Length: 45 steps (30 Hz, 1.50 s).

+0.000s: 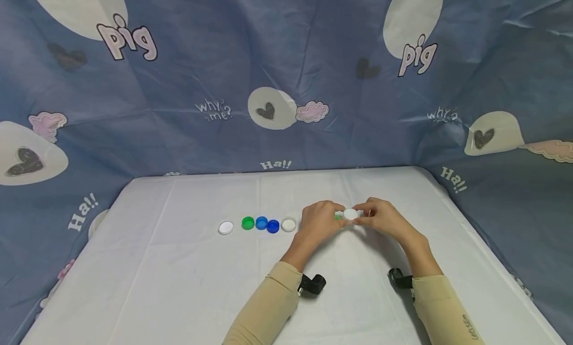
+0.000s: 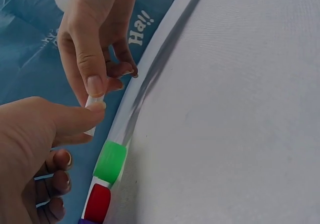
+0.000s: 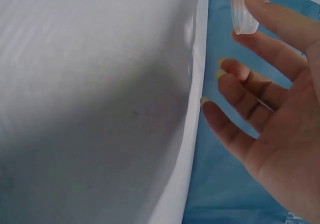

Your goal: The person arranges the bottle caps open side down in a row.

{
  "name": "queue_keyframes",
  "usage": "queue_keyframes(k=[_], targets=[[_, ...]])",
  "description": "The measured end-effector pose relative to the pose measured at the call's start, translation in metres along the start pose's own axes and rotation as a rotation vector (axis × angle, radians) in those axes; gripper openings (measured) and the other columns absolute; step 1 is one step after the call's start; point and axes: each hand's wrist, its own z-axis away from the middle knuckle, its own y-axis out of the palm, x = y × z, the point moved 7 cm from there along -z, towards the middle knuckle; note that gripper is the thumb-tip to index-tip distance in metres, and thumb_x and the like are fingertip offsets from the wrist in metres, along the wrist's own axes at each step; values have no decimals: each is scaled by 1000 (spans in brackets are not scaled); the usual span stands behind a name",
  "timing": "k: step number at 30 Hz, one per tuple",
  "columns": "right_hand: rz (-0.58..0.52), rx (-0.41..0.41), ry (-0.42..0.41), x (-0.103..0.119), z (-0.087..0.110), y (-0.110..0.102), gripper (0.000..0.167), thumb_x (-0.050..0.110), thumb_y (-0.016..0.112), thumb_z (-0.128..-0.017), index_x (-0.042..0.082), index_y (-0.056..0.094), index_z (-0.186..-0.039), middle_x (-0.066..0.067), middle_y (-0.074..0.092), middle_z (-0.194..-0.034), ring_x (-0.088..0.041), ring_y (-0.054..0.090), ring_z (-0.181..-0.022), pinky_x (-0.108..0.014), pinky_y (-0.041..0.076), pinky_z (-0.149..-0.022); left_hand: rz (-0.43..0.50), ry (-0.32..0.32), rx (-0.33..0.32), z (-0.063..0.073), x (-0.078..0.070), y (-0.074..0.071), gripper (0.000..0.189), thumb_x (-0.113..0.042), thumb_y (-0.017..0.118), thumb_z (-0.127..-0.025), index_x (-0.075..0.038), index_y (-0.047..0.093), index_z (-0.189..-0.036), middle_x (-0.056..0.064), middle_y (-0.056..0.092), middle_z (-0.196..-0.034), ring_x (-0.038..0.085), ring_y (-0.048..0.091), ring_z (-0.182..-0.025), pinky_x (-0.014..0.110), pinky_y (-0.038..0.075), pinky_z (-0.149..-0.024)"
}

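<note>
A white bottle cap (image 1: 350, 214) is pinched between both hands, with its round face toward the head camera. My left hand (image 1: 320, 218) holds its left edge by thumb and finger. From the other side, my right hand (image 1: 386, 218) grips the rim between thumb and index finger; its other fingers are spread loosely in the right wrist view, where the cap (image 3: 244, 12) looks translucent with a ridged side. A green cap (image 2: 110, 161) and a red cap (image 2: 97, 204) stand near my left hand in the left wrist view. In the head view the left hand hides the red one.
Left of the hands, a loose row lies on the white-covered table (image 1: 179, 285): a white cap (image 1: 226, 228), a green cap (image 1: 248, 223), a light blue cap (image 1: 261, 222), a dark blue cap (image 1: 273, 226) and an off-white cap (image 1: 288, 225). Blue printed cloth (image 1: 179, 136) hangs behind.
</note>
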Motion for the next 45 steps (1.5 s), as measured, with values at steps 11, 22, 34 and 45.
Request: queue_keyframes(k=[11,22,34,45], targets=[[54,63,59,-3,-2,6,43,21,78,-84,4,70,-123,-3,54,-81,-15,46,-70,-28,40,-60,-85,-14,21,2,-2,11,41,-60,74,-80,-39,74,-114,-16,73,-115,11,70,-99,33,53,-73],[160,83,92,-2,-2,8,43,24,77,-84,8,71,-123,-2,51,-79,-15,45,-66,-29,38,-58,-161,35,-41,3,-9,13,40,-55,80,-76,-36,76,-110,-8,70,-93,14,67,-80,30,48,-62],[201,77,117,-2,-2,9,41,27,76,-85,12,72,-123,-3,53,-79,-15,45,-64,-29,37,-56,-214,25,-35,3,-9,16,40,-58,77,-77,-37,76,-111,-7,68,-93,16,66,-80,32,49,-64],[200,76,123,-2,-2,9,42,28,76,-85,12,71,-123,-3,52,-79,-15,46,-65,-29,37,-57,-193,16,-23,2,-6,16,40,-57,76,-78,-36,75,-112,-7,65,-91,15,63,-78,30,45,-63]])
